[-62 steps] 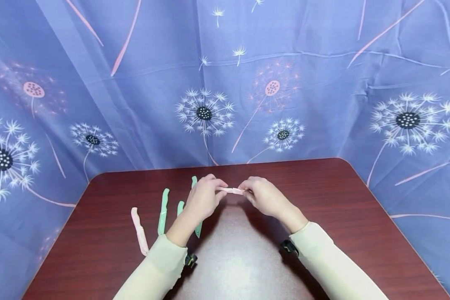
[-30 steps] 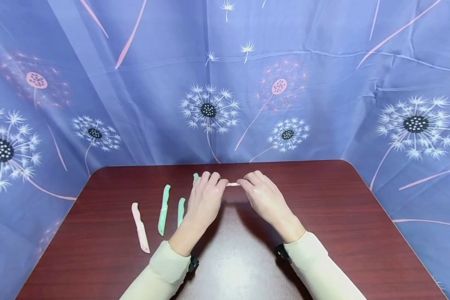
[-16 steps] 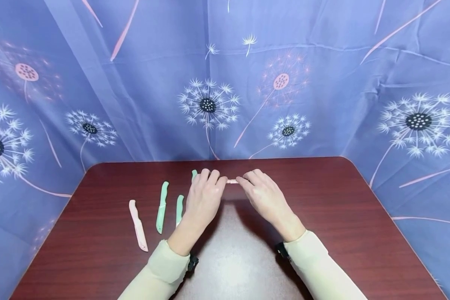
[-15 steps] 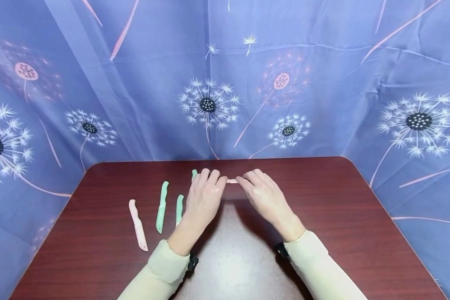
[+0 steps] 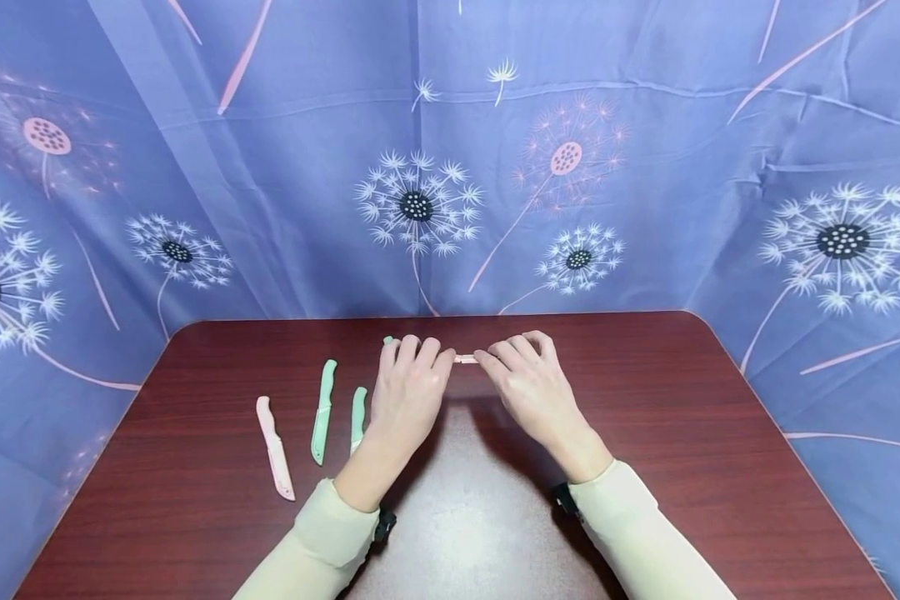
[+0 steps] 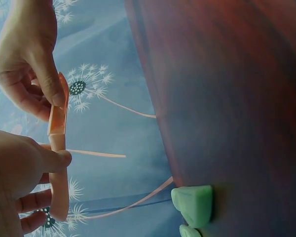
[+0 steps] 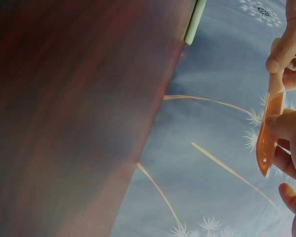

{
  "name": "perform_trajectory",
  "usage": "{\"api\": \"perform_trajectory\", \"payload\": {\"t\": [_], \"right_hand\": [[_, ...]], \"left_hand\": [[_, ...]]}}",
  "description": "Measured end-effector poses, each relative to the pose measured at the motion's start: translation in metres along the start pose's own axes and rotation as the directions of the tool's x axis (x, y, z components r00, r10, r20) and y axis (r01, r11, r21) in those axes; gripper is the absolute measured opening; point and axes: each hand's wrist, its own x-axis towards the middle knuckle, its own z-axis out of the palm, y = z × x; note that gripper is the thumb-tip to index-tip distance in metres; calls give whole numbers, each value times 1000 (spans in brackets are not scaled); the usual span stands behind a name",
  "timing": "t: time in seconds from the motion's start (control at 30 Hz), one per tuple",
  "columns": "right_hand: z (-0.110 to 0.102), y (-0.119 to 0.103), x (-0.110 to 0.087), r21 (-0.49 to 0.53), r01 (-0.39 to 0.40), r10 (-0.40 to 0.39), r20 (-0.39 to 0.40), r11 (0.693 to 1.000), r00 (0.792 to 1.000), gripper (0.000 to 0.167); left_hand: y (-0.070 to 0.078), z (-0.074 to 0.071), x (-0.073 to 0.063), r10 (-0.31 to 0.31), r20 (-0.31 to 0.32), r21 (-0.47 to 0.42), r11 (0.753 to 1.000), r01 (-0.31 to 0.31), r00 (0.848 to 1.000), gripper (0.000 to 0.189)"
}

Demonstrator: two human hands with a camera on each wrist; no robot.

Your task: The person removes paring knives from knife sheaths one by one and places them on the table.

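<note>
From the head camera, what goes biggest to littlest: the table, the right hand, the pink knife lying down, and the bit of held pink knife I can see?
Largest to smallest:
1. Table
2. Right hand
3. Lying pink knife, long but thin
4. Held pink knife, counting only the visible bit

- Your left hand (image 7: 292, 42) pinches the knife (image 7: 275, 104) by its handle (image 7: 276, 83), at the upper right.
- Your right hand (image 7: 292, 136) pinches the orange sheath (image 7: 266, 145) below, thumb across its face; one finger sits apart, near the tip.
- The tip points down the view.
- The dark red table (image 7: 74, 118), blurred, fills the left.
- A green thing (image 7: 195, 22), partly cut off, lies at its edge.
- Blue dandelion-print cloth (image 7: 207, 74) hangs behind.
</note>
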Motion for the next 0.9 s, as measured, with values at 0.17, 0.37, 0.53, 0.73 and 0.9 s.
{"api": "perform_trajectory", "payload": {"t": [0.17,0.37,0.53,0.73,0.9], "right_hand": [[0,1,0,-3,0,0,8,1000,1000,23],[0,2,-1,-5,5,-5,-1,1000,1000,25],[0,2,-1,9,6,-6,0,1000,1000,25],[0,2,-1,14,-1,1,10,1000,1000,25],[-1,2,-1,8,-1,1,6,1000,1000,24]], "left_hand": [[0,0,0,-6,-8,-2,1000,6,1000,16],[-1,1,0,-9,-17,-3,1000,9,1000,17],[-1,0,0,-9,-14,-3,1000,9,1000,19],[-1,0,0,-13,-11,-1,1000,13,1000,18],[-1,0,0,-16,-9,-2,1000,16,1000,15]]}}
